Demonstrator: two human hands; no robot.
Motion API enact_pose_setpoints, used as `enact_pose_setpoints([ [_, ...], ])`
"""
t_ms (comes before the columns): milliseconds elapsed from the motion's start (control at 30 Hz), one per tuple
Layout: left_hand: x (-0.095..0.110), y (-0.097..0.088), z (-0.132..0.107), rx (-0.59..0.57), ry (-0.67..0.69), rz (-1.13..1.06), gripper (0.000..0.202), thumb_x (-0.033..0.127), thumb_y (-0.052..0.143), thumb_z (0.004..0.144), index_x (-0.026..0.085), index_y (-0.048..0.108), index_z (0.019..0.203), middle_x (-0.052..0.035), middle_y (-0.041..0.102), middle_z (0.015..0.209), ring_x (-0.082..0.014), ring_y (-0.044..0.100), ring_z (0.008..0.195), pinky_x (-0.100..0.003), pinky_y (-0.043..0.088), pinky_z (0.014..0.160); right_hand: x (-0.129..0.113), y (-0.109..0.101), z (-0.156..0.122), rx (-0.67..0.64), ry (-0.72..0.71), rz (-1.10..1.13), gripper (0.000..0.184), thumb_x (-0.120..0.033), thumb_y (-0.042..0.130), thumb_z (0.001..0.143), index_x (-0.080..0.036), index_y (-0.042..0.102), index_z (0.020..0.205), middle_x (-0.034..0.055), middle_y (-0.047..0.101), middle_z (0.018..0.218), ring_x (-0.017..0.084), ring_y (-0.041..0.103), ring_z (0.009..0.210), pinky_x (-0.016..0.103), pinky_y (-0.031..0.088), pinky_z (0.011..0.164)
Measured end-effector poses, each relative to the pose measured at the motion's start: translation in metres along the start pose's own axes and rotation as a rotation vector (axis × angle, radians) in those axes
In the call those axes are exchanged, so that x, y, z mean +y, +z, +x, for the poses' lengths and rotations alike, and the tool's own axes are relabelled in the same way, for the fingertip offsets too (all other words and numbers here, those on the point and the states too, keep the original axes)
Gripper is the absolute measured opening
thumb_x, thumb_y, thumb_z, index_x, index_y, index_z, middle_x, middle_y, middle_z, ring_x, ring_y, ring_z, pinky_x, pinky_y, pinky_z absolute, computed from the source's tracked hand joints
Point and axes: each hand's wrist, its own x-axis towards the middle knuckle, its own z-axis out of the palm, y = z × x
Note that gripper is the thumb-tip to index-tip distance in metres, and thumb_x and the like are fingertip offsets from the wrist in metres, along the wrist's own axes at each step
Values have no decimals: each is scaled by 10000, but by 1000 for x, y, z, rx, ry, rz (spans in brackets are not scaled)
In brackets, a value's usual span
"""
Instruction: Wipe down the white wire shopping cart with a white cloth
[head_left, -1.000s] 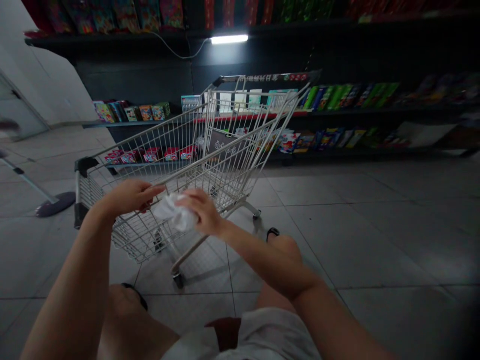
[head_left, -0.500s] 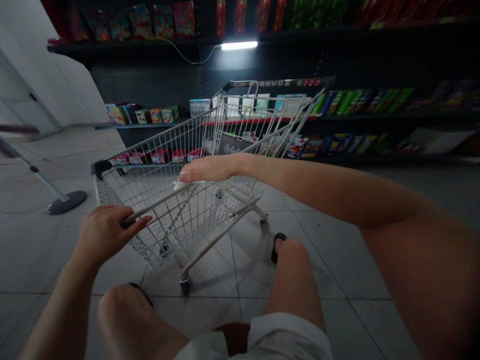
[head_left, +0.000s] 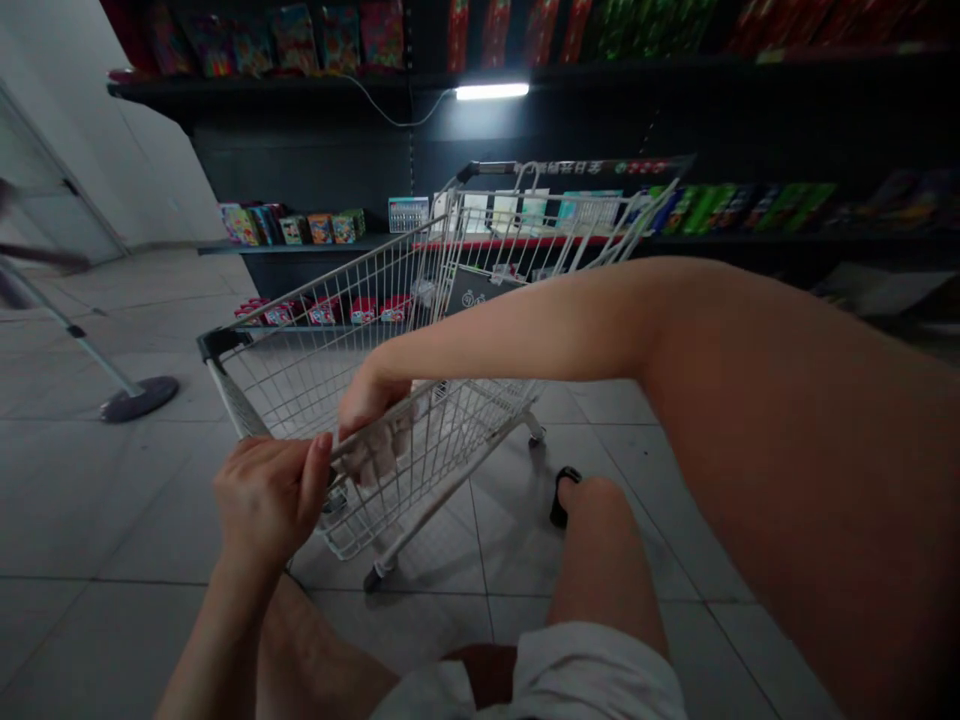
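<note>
On my feed, the person's right hand [head_left: 371,425] is clenched around the near top rail [head_left: 424,397] of a white wire shopping cart [head_left: 300,385], with its fingers curling down inside the mesh. Something pale may sit against those fingers, but it is too blurred for me to tell. The left hand [head_left: 266,500] is just below and beside it, with its fingers bent and its fingertips [head_left: 322,445] right at the same rail. I cannot tell whether that hand has closed on the wire or is only touching it.

The cart stands on the grey tile floor [head_left: 112,520] directly ahead of the person's knees, angled with its far end toward dark store shelves. Boxed goods line a low shelf [head_left: 285,245] behind it, and a strip light [head_left: 491,91] glows above. A black plastic corner cap [head_left: 219,345] marks the cart's left edge. Off to the left stands a pole on a round base [head_left: 139,398]. A black sandal strap [head_left: 564,497] and white shorts [head_left: 540,680] show at the bottom of the view.
</note>
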Motion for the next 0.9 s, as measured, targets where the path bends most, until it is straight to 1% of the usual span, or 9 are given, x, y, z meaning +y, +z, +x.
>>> enact_pose_setpoints([
  [67, 2, 0, -2, 24, 7, 13, 509, 326, 373, 969, 203, 541, 504, -27, 562, 475, -157, 553, 525, -318, 378, 642, 5, 11, -5, 138, 33, 81, 520, -471, 456, 915, -102, 535, 557, -20, 669, 730, 190, 702, 906, 324, 485, 588],
  [167, 2, -3, -4, 26, 19, -3, 487, 321, 396, 961, 204, 528, 506, -20, 558, 473, -154, 542, 508, -319, 383, 633, 9, 8, 6, 277, 8, 153, 556, -448, 365, 946, -87, 512, 550, -36, 682, 749, 176, 705, 919, 309, 471, 578],
  [267, 1, -5, -6, 18, -4, -17, 475, 334, 397, 952, 210, 518, 510, -16, 558, 472, -158, 538, 509, -324, 397, 644, 17, -4, 19, 247, -11, 130, 522, -428, 422, 932, -69, 503, 561, -53, 677, 730, 156, 703, 921, 291, 482, 590],
  [433, -1, -7, -6, 25, -20, -4, 472, 348, 404, 945, 219, 511, 504, -18, 559, 465, -168, 544, 516, -333, 403, 642, 39, -23, 20, 263, 18, 48, 554, -433, 499, 893, -60, 428, 490, -63, 673, 675, 107, 701, 861, 253, 498, 623],
  [600, -7, -9, -7, 3, 18, -57, 435, 369, 429, 936, 225, 588, 558, -25, 616, 514, -181, 592, 557, -332, 438, 659, 41, -63, 63, 290, 58, 69, 615, -425, 402, 904, -35, 323, 435, -76, 631, 592, 56, 684, 763, 217, 469, 616],
  [667, -10, -9, -7, 19, 13, -55, 432, 376, 438, 930, 229, 602, 559, -25, 619, 508, -190, 602, 558, -338, 443, 650, 40, -85, 82, 284, 83, 92, 628, -409, 250, 911, -21, 276, 418, -63, 620, 595, 28, 663, 734, 191, 431, 603],
  [767, -14, -7, -7, 15, -22, -11, 445, 402, 446, 926, 234, 594, 541, -30, 621, 513, -212, 612, 576, -351, 440, 634, 42, -112, 89, 255, 164, 98, 594, -329, 6, 860, -24, 188, 383, -20, 611, 611, 4, 627, 701, 179, 382, 574],
  [833, -17, -6, -6, -1, -40, 6, 443, 420, 454, 920, 233, 595, 544, -38, 634, 534, -224, 619, 596, -356, 442, 631, 44, -125, 87, 256, 176, 98, 575, -313, 2, 846, -37, 164, 368, 5, 625, 630, 6, 624, 710, 174, 383, 574],
  [900, -21, -7, -6, -6, -41, -15, 433, 431, 464, 910, 230, 606, 554, -44, 644, 545, -224, 622, 598, -354, 444, 620, 48, -136, 90, 261, 147, 110, 599, -353, 141, 874, -40, 194, 366, 14, 646, 635, 24, 647, 737, 168, 405, 584],
])
